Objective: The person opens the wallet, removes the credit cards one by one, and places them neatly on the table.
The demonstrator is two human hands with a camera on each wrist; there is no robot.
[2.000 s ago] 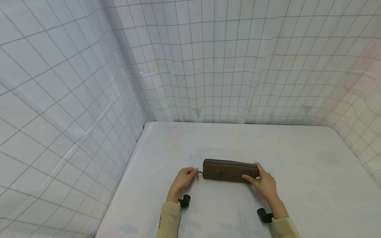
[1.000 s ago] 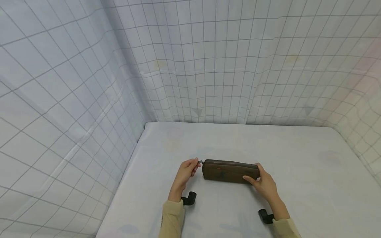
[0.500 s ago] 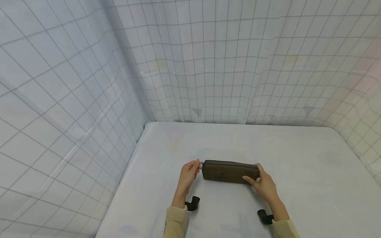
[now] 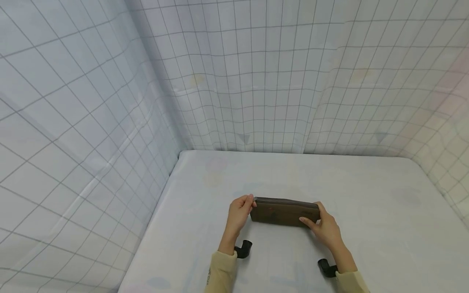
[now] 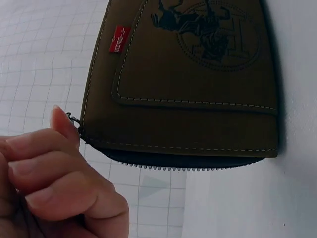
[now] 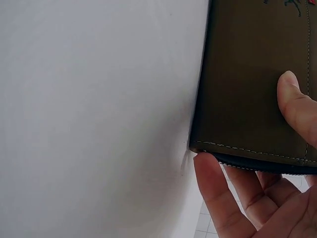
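Head view: a brown wallet stands on its long edge on the white surface, between 4 and 5 o'clock of the view's middle. From where I stand, both hands are engaged. The left hand, at the wallet's 10 o'clock corner, pinches the zip pull between thumb and finger. The right hand grips the 3 o'clock end, thumb on the front face, other fingers behind and against the end.

Progress: a row of zip teeth bulges free along the 9 o'clock end, and the slider sits at the corner above it. In my judgement that short end is undone. The long 12 o'clock edge and the 3 o'clock end appear fastened, so most of the zip's run remains. No contents are visible.

Change on record: two seconds ago the pull stretched out from the wallet's 9 o'clock end; it now lies at the 10 o'clock corner. Half a second ago the left hand was just beside that corner; it now overlaps it. Wallet and right hand show practically no shift.
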